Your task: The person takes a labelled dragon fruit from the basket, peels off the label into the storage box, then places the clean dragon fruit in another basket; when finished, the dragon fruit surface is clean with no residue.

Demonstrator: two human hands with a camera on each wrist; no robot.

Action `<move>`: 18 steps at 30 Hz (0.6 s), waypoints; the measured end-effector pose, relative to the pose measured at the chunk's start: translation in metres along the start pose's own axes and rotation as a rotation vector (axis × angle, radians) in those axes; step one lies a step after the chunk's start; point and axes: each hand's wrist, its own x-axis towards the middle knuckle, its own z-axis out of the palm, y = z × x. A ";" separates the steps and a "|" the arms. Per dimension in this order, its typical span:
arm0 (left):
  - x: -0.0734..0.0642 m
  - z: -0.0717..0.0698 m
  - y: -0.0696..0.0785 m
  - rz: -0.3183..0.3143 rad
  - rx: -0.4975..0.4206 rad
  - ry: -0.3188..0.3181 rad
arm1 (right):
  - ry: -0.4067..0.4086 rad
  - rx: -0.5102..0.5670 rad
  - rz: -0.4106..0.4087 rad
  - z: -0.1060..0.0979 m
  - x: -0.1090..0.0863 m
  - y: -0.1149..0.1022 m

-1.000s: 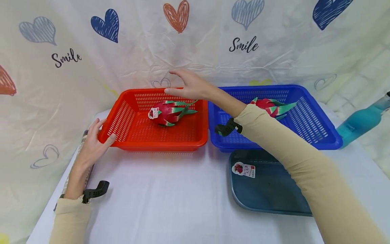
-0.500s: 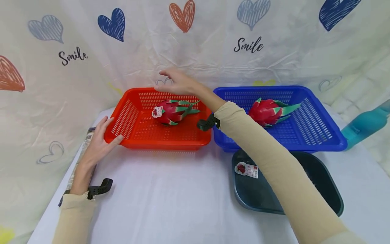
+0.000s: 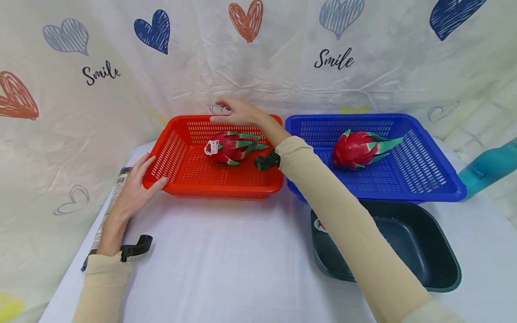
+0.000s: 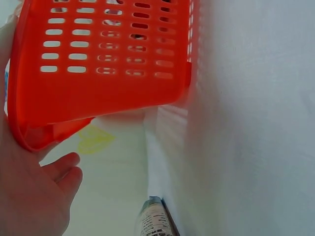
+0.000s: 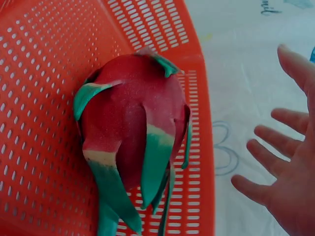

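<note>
My left hand (image 3: pixel 135 190) rests at the front left corner of the red basket (image 3: pixel 218 190), fingers extended along its left side and thumb by the front rim. In the left wrist view, the basket's slotted wall (image 4: pixel 113 88) tilts close beside that palm. Inside the basket lies a dragon fruit (image 3: pixel 232 148) with green scales and a white sticker (image 3: pixel 212 147). My right hand (image 3: pixel 240 112) hovers over the basket's back rim, fingers spread and holding nothing. The right wrist view shows the dragon fruit (image 5: pixel 133 118) beside it, apart from the fingers.
A blue basket (image 3: pixel 404 195) with another dragon fruit (image 3: pixel 359 150) stands on the right. In front of it sits a dark green tray (image 3: pixel 408 251), partly under my right sleeve, with a sticker (image 3: pixel 320 225). A teal bottle (image 3: pixel 490 166) is at far right; a printed strip (image 3: pixel 115 202) lies at left.
My right hand has moved left and then settled over the red basket's back edge, uncovering the dragon fruit in the blue basket. The view has shifted slightly; my left hand keeps its place.
</note>
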 end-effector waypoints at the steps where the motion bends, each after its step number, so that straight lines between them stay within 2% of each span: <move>1: 0.000 0.000 0.000 0.000 0.005 0.000 | -0.012 -0.009 -0.007 0.001 0.001 0.003; 12: -0.001 -0.003 -0.001 -0.023 0.005 -0.038 | -0.160 -0.007 0.029 0.014 0.006 0.017; 18: 0.000 -0.004 0.001 -0.032 0.015 -0.039 | -0.176 0.062 0.066 0.020 0.005 0.020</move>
